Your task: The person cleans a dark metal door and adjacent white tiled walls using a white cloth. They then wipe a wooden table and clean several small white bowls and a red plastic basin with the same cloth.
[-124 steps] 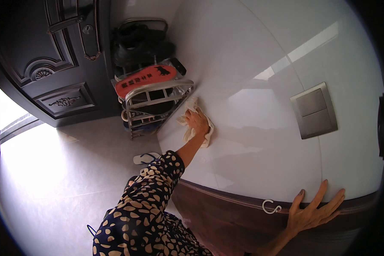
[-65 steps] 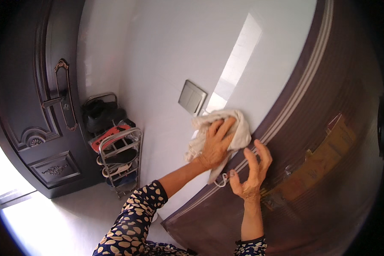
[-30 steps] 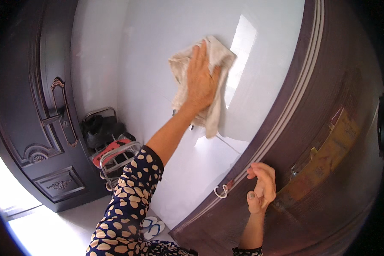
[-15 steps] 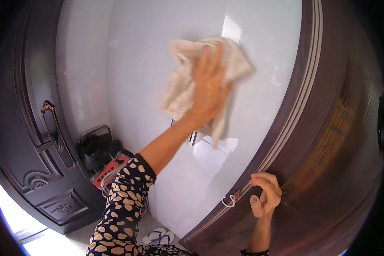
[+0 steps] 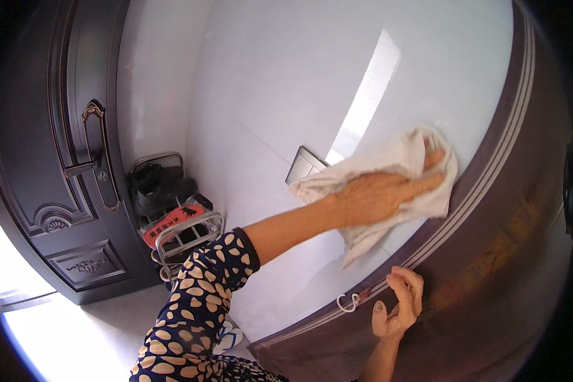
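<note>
My left hand (image 5: 379, 197) presses a cream cloth (image 5: 436, 197) against the glossy white tiled wall (image 5: 261, 83). Its fingers are spread over the cloth, with a fold wrapping part of them. To the left of the cloth, and partly behind it, is a wall switch plate (image 5: 304, 165). Lower right, my right hand (image 5: 401, 305) is held with loosely bent fingers and the thumb apart, nothing between them. It is in front of a dark brown panel (image 5: 452, 318) with pale edge stripes, beside a white ring-shaped hook (image 5: 347, 302).
At left stands a dark carved door (image 5: 32, 159) with an ornate handle (image 5: 99, 159). A metal rack (image 5: 188, 235) holding dark shoes (image 5: 159, 181) and a red item (image 5: 175, 224) is in the corner. White-and-blue flip-flops (image 5: 228, 337) lie on the floor, partly behind my sleeve.
My left hand has slid the cloth down and to the right across the wall, uncovering most of the switch plate. The view has shifted; my right hand stays near the panel edge.
</note>
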The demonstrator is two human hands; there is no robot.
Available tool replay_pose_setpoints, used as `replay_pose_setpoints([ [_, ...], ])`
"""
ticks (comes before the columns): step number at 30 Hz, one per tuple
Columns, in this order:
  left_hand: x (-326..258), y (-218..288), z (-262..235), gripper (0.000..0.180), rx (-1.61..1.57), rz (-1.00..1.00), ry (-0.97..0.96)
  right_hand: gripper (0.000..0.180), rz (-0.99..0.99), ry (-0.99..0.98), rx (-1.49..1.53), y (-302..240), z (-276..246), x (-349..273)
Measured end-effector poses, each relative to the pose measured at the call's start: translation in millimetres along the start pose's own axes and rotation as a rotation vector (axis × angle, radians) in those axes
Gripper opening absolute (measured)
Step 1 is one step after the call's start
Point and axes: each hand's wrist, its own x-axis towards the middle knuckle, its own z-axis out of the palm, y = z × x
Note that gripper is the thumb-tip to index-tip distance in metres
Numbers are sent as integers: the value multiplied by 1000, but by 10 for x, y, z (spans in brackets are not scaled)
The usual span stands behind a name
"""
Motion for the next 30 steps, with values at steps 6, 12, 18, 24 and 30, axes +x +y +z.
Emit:
replay_pose_setpoints([
  [6, 38, -616, -500, 70, 409, 166, 602, 32, -34, -11, -190, -2, 196, 104],
  [12, -93, -1074, -900, 62, 363, 33, 688, 25, -53, -71, -539, 4, 285, 116],
  [18, -482, -1708, -1193, 63, -56, -336, 906, 31, -226, -97, -688, -112, 97, 241],
  [24, -1049, -3014, -1046, 59, -191, -399, 1142, 32, -206, -101, -692, -93, 171, 158],
  [30, -906, -2354, -503, 57, 306, -354, 999, 28, -227, -108, -694, 122, 282, 4],
])
